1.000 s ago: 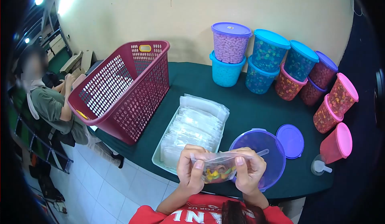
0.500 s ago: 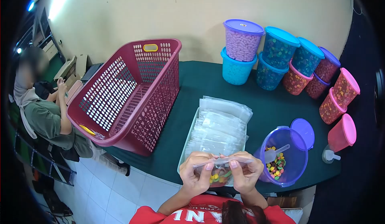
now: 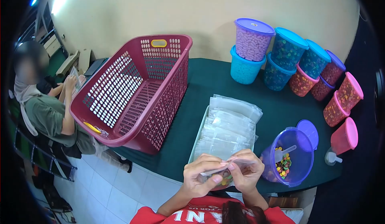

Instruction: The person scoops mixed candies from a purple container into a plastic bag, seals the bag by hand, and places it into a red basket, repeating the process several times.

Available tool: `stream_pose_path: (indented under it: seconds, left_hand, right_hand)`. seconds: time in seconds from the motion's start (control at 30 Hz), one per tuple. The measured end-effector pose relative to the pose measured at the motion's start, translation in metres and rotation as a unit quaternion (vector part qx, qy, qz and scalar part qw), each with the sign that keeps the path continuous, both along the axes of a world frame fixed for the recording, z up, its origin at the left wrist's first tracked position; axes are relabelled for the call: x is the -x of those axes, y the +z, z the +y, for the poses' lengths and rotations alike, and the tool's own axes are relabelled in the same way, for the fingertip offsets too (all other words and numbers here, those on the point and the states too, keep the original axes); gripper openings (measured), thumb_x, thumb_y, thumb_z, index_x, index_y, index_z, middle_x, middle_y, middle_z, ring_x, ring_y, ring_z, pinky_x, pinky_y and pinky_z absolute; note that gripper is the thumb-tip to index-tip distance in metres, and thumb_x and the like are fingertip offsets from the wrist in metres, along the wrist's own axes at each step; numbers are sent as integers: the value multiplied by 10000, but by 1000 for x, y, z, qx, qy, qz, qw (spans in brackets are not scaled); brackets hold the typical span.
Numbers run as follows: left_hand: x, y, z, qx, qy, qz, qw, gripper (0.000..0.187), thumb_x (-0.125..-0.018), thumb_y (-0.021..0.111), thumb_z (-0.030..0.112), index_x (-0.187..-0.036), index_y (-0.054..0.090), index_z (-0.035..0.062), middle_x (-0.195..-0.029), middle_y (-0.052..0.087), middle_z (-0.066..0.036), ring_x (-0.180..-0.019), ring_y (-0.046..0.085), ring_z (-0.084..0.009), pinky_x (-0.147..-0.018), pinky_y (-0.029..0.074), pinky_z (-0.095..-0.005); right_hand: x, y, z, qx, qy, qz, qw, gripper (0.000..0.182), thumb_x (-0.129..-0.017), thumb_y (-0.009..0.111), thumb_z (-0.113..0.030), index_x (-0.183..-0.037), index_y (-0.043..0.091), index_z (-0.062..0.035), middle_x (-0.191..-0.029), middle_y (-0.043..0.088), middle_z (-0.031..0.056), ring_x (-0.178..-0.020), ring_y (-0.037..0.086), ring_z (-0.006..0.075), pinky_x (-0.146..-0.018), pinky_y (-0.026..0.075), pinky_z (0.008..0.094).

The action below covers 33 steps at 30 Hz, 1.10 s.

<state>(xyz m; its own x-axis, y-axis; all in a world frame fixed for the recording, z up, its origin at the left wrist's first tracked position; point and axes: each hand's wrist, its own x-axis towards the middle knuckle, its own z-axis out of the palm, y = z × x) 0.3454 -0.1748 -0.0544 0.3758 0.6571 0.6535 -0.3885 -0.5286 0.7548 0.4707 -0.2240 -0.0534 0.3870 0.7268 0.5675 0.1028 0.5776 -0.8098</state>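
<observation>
A clear plastic zip bag (image 3: 226, 180) with colourful candies in it is held up close to my chest. My left hand (image 3: 199, 176) pinches its top edge on one side, and my right hand (image 3: 248, 176) pinches it nearby, thumbs almost meeting. Fingers partly cover the bag. Just beyond my hands, flat clear bags (image 3: 230, 129) lie stacked in a pale tray (image 3: 196, 143). To the right of my right hand is an open purple tub (image 3: 303, 166) holding loose candies (image 3: 284, 167) and a white scoop (image 3: 278, 156).
A large maroon basket (image 3: 168, 103) stands on the left of the dark green table (image 3: 200, 75). Lidded candy tubs (image 3: 254, 43) are stacked along the back right. A purple lid (image 3: 308, 133) and a small scoop (image 3: 333, 158) lie nearby. Another person (image 3: 52, 111) sits at left.
My view has swung slightly left. My thumbs have come closer together along the bag's top edge. The other person's hands now hold up a clear bag.
</observation>
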Motion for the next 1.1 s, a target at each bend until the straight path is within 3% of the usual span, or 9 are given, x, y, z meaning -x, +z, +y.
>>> stream_pose_path:
  seconds: [0.2, 0.43, 0.5, 0.67, 0.8, 0.87, 0.93, 1.03, 1.1]
  left_hand:
    - [1, 8, -10, -1, 53, 24, 998, 213, -651, 666, -6, -859, 620, 0, -824, 615, -103, -757, 581, -195, -675, 444, -274]
    - [6, 5, -31, 52, 93, 47, 993, 128, -647, 659, -28, -765, 619, 0, -733, 620, -105, -668, 583, -185, -651, 460, -292]
    - [12, 14, -31, -49, 110, 29, 992, 139, -639, 669, -10, -767, 617, 6, -716, 616, -101, -646, 584, -184, -651, 463, -304]
    - [39, 29, -42, -94, 178, 78, 976, 189, -629, 655, -45, -805, 601, 0, -773, 613, -96, -697, 586, -205, -671, 461, -311]
    - [77, 57, -15, -137, 183, 53, 972, 127, -689, 605, -11, -816, 603, -4, -785, 612, -102, -704, 583, -208, -638, 458, -294]
    - [99, 87, 0, -170, 231, 109, 952, 121, -743, 569, 35, -849, 602, -14, -787, 612, -105, -706, 584, -202, -634, 463, -291]
    - [119, 114, 10, -113, 244, 167, 949, 153, -796, 505, 66, -881, 597, -23, -775, 611, -105, -715, 583, -176, -639, 466, -277]
    - [142, 152, 33, -130, 298, 236, 916, 197, -843, 436, 75, -908, 589, -30, -787, 601, -83, -729, 568, -117, -654, 457, -242]
    - [152, 166, 54, -159, 323, 191, 913, 206, -864, 442, 95, -915, 578, -51, -803, 599, -65, -755, 548, -100, -699, 438, -224]
  right_hand:
    - [-8, 4, -1, 4, 74, -7, 997, 185, -652, 662, 20, -824, 593, 10, -741, 586, 118, -676, 576, 154, -588, 451, 219]
    - [-14, 18, -17, -22, 66, -186, 980, 172, -602, 683, 40, -757, 629, -10, -674, 581, 80, -563, 580, 154, -536, 486, 234]
    - [-14, 21, -18, -57, 78, -202, 975, 207, -564, 713, 33, -744, 626, -18, -670, 581, 68, -567, 590, 155, -589, 524, 265]
    - [-8, 40, -12, -83, 179, -209, 958, 210, -588, 699, 27, -782, 631, -17, -685, 586, 69, -578, 590, 159, -593, 519, 264]
    - [15, 76, 18, -94, 274, -228, 930, 196, -643, 653, 36, -832, 635, -15, -699, 585, 82, -601, 586, 179, -553, 488, 257]
    - [29, 101, 47, -124, 294, -238, 918, 166, -678, 622, 26, -841, 631, -4, -693, 577, 92, -593, 575, 178, -518, 462, 257]
    - [42, 120, 75, -131, 297, -245, 913, 129, -707, 625, -40, -831, 643, -12, -694, 594, 85, -593, 555, 147, -515, 434, 225]
    - [59, 145, 113, -146, 316, -278, 895, 101, -756, 588, -54, -814, 636, 13, -683, 585, 79, -619, 536, 96, -526, 409, 202]
    - [80, 162, 127, -156, 288, -244, 913, 109, -769, 581, -60, -826, 628, 21, -689, 575, 56, -633, 516, 71, -512, 376, 179]
